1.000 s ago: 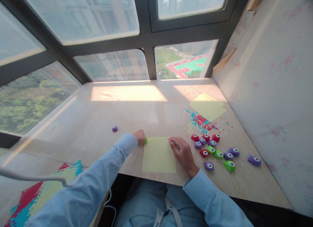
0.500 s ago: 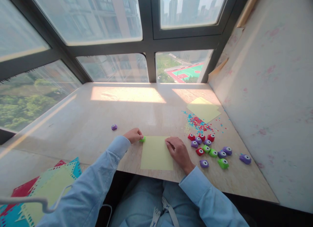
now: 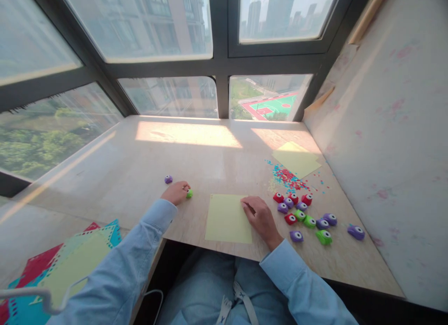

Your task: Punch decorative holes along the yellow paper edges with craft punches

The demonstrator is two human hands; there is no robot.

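Note:
A pale yellow sheet of paper (image 3: 227, 220) lies flat in front of me. My left hand (image 3: 176, 193) is left of the sheet, its fingers closed on a small green craft punch (image 3: 189, 193). Just beyond that hand sits a purple craft punch (image 3: 168, 179). My right hand (image 3: 258, 217) rests on the sheet's right edge, fingers curled, with thumb and fingertips at the paper near its upper right corner. A small mark, seemingly a punched hole, shows at the sheet's upper left corner.
Several red, purple and green craft punches (image 3: 310, 221) stand to the right. Behind them are scattered paper bits (image 3: 289, 178) and more yellow sheets (image 3: 297, 159). Colored sheets with punched edges (image 3: 75, 257) lie at the left, partly behind a white bent rod (image 3: 49, 294). A wall bounds the right.
My left hand has moved left with the green craft punch, away from the sheet's upper left corner. My right hand stays at the sheet's right edge. The view has shifted slightly.

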